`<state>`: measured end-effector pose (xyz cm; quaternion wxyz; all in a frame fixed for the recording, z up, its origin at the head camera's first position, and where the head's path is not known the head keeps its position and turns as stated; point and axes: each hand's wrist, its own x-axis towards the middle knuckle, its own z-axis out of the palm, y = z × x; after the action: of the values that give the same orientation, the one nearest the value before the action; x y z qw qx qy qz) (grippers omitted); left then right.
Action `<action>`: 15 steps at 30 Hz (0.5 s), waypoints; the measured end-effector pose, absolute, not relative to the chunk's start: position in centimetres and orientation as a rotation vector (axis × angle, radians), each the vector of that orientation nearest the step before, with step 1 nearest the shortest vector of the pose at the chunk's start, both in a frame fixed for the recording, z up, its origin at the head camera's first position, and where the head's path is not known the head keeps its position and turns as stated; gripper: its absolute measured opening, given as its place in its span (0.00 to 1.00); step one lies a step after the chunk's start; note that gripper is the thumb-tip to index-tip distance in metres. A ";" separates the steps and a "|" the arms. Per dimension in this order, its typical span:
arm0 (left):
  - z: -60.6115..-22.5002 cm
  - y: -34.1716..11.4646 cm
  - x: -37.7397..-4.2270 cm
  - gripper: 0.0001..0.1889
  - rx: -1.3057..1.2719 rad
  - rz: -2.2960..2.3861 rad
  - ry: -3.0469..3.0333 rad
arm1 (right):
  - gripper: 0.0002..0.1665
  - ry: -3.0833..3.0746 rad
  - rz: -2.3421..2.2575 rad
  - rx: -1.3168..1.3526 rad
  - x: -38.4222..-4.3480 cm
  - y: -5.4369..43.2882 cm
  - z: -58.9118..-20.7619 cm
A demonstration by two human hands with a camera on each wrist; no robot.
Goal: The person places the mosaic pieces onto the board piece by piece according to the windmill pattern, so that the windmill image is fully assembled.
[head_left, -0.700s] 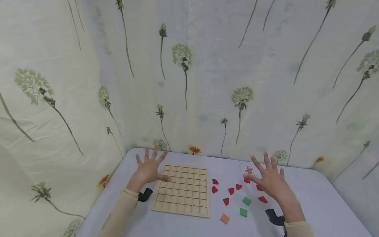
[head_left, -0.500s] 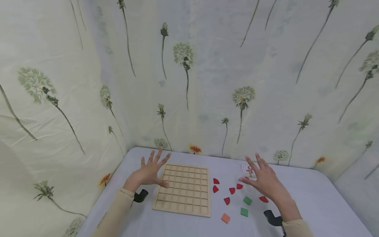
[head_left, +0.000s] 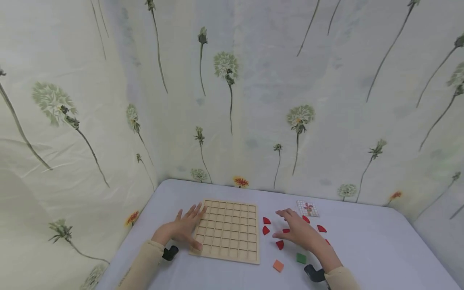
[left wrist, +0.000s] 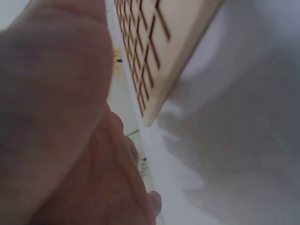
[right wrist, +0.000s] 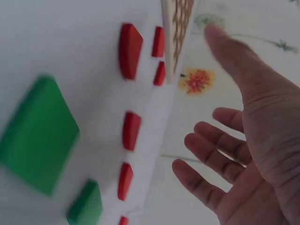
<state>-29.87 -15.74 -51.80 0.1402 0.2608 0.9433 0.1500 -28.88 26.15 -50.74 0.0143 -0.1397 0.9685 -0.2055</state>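
My left hand [head_left: 183,230] is at the left side of a square wooden grid board [head_left: 232,231], fingers spread, thumb over the board's lower left corner. In the left wrist view the palm stands beside the board's edge [left wrist: 176,28] and holds nothing. To the right of the board, my right hand [head_left: 299,231] hovers over several red quarter-circle pieces [head_left: 266,230], thumb apart from the loosely bent fingers. Nothing lies between them. The right wrist view shows red pieces [right wrist: 130,50] and two green square tiles [right wrist: 42,136] below this hand; in the head view it hides some pieces.
An orange square tile [head_left: 278,266] lies near the table's front, beside a green tile [head_left: 301,258]. Behind the right hand is a small grid card [head_left: 307,208] with a red pattern. Floral cloth [head_left: 253,100] hangs behind the white table [head_left: 369,241]. Both wrists wear black camera mounts.
Both hands have come down toward the table. The right hand has moved left, nearer the board, uncovering the card; the left hand has reached the board's left edge.
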 end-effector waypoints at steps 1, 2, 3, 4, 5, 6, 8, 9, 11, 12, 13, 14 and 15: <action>-52.0 -15.8 -29.8 0.71 0.743 0.436 2.718 | 0.45 2.989 -0.658 -0.416 -29.0 25.9 -51.1; -52.3 -15.8 -29.8 0.71 0.732 0.445 2.710 | 0.42 2.966 -0.680 -0.410 -29.2 25.6 -51.4; -52.5 -15.8 -29.8 0.71 0.723 0.452 2.701 | 0.40 2.948 -0.689 -0.411 -29.3 25.4 -51.8; -52.7 -15.9 -29.8 0.71 0.717 0.466 2.689 | 0.37 2.935 -0.693 -0.425 -29.5 25.2 -52.1; -52.9 -15.9 -29.8 0.71 0.712 0.475 2.678 | 0.34 2.922 -0.698 -0.439 -29.6 25.0 -52.3; -53.0 -15.9 -29.8 0.72 0.709 0.479 2.671 | 0.32 2.913 -0.703 -0.455 -29.7 24.8 -52.5; -53.3 -16.0 -29.8 0.72 0.707 0.484 2.657 | 0.28 2.906 -0.705 -0.495 -30.0 24.4 -52.9; -53.4 -16.0 -29.7 0.72 0.708 0.489 2.652 | 0.26 2.901 -0.703 -0.512 -30.1 24.3 -53.0; -53.5 -16.0 -29.7 0.72 0.709 0.495 2.648 | 0.24 2.898 -0.696 -0.548 -30.3 23.9 -53.2; -53.6 -16.0 -29.8 0.72 0.711 0.491 2.648 | 0.23 2.899 -0.685 -0.570 -30.4 23.8 -53.3; -53.7 -16.0 -29.8 0.72 0.711 0.488 2.648 | 0.22 2.897 -0.676 -0.592 -30.5 23.7 -53.3; -53.8 -16.0 -29.8 0.72 0.709 0.483 2.650 | 0.22 2.895 -0.665 -0.615 -30.5 23.6 -53.4; -53.9 -16.0 -29.8 0.72 0.708 0.480 2.652 | 0.21 2.895 -0.651 -0.641 -30.5 23.6 -53.4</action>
<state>-29.84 -16.04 -53.88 0.1765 0.2500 0.9368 0.1695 -30.55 23.56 -53.43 0.0531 -0.2108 0.9523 -0.2142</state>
